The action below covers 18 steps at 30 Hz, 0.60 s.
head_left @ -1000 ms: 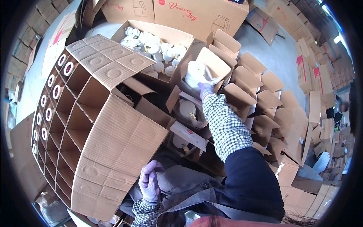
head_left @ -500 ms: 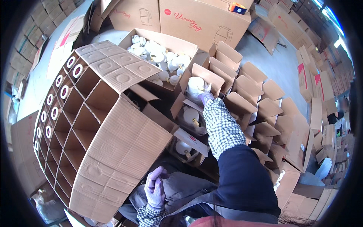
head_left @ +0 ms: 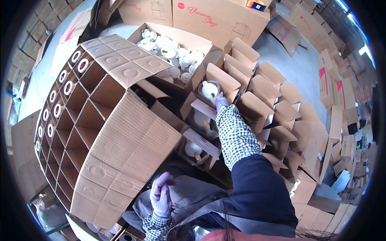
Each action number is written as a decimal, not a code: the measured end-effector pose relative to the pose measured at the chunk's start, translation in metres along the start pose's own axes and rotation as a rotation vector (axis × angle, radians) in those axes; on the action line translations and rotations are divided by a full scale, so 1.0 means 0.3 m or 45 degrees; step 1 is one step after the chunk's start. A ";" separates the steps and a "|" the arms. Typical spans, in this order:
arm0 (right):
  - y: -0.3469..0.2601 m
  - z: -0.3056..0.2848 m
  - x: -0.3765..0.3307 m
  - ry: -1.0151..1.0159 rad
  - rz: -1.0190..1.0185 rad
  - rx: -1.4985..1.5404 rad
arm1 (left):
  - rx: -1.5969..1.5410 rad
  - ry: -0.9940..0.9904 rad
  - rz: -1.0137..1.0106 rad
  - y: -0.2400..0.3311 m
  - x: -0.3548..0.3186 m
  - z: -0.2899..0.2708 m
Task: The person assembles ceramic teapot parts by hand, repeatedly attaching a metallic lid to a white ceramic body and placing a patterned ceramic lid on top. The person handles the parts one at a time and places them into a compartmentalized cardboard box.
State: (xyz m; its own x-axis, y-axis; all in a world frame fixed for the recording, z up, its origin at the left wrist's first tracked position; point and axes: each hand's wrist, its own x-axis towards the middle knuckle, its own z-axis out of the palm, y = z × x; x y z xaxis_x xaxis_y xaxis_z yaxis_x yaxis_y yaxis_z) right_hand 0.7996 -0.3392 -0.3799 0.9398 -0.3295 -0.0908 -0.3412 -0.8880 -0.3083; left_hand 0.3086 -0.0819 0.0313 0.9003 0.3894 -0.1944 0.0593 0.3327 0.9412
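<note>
My right hand (head_left: 221, 103), in a purple glove, reaches into an opened narrow carton at the centre. Its fingers are closed at the edge of a white jug (head_left: 209, 90) with a gold-coloured part on top; the fingertips are partly hidden. Clear plastic wrapping surrounds the jug. Nearer to me, two more white-topped jugs, a middle one (head_left: 202, 119) and a near one (head_left: 193, 150), sit in cartons of their own. My left hand (head_left: 161, 197), also gloved, rests over my lap, fingers curled together with nothing visible in them.
At left, a tipped large carton (head_left: 120, 160) shows a divider grid with several round-ended tubes. Behind the jugs stands a box of loose white lids (head_left: 173, 52). Several open narrow cartons (head_left: 257, 108) fill the right side. A tape roll (head_left: 256, 5) lies on a big carton at the back.
The white jug at my right hand has gone down into its carton, my hand still beside it. A carton flap now partly covers the middle jug. My left hand stays curled over my lap.
</note>
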 end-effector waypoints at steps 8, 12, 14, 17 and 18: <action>-0.227 -0.842 -0.465 0.255 -0.694 0.320 | 0.287 -0.026 0.047 0.007 -0.120 0.002; -0.161 -1.062 -0.692 0.007 -0.311 1.951 | 0.568 -0.544 0.780 -0.068 -0.138 -0.024; -0.026 -1.128 -0.828 0.138 -0.465 1.825 | 0.252 -0.349 0.307 -0.027 -0.184 0.075; 0.259 -1.357 -1.147 0.409 -0.482 1.267 | 0.175 -0.544 0.158 0.001 -0.220 0.148; 0.377 -1.384 -1.246 0.449 -0.393 1.224 | 0.269 -0.688 0.278 0.029 -0.235 0.172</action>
State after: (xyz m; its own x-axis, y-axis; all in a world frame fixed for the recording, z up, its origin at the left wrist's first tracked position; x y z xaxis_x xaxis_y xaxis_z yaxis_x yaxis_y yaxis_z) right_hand 0.4011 -0.4497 0.0124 0.8710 -0.3446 0.3502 0.2148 -0.3741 -0.9022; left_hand 0.2680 -0.1507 0.0675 0.9891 -0.0793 0.1243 -0.1165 0.0956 0.9886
